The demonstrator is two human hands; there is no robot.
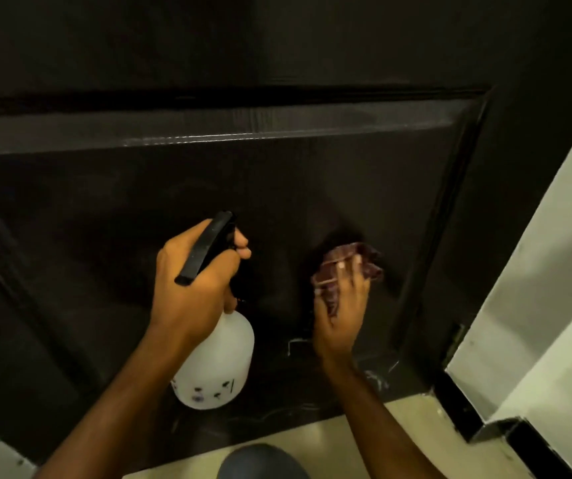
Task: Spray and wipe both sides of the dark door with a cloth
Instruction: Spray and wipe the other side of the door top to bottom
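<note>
right hand (341, 305) has the maroon cloth (353, 262) pressed flat on the door panel (277, 188), left hand (196, 281) gripping the spray bottle (219, 368) just beside it

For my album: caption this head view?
Left hand holds spray bottle while right hand presses cloth on dark door.

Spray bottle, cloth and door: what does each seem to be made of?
Spray bottle: milky white plastic body, matt, with a black plastic trigger head.
Cloth: soft reddish-brown fabric, since it bunches and creases.
Door: probably painted wood or board, dark satin finish; faint grain lines and a moulded panel edge catching light suggest it.
</note>
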